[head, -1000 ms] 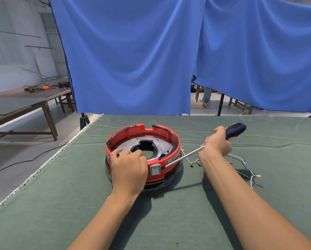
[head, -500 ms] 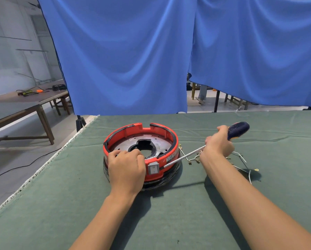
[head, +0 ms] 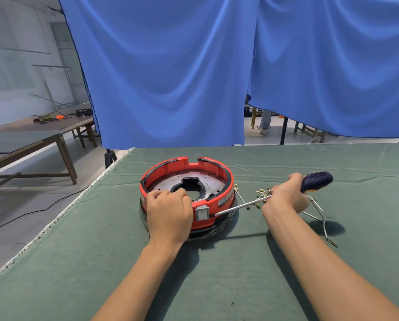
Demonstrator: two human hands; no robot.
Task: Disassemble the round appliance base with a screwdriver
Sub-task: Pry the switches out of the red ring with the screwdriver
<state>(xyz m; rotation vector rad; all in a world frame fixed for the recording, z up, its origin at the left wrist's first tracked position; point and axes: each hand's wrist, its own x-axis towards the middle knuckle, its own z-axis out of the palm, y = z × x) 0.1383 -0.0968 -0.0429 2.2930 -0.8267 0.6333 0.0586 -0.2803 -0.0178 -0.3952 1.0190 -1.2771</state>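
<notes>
The round appliance base (head: 207, 174) is a red plastic ring on a black bottom, with a metal plate and a dark central hole inside. It sits on the green table cloth (head: 217, 274). A grey rocker switch (head: 202, 213) is set in its near wall. My left hand (head: 168, 212) grips the near rim, fingers curled over into the ring. My right hand (head: 286, 198) holds a screwdriver (head: 316, 180) with a dark blue handle. Its metal shaft slants down left, and the tip meets the red wall just right of the switch.
Loose white wires with brass terminals (head: 318, 212) lie on the cloth right of the base, under and beyond my right hand. A blue curtain (head: 193, 77) hangs behind the table. The table's left edge (head: 62, 214) runs diagonally; wooden tables (head: 31, 140) stand further left.
Both hands keep their grips. The view has shifted slightly, and the screwdriver tip stays at the wall beside the switch.
</notes>
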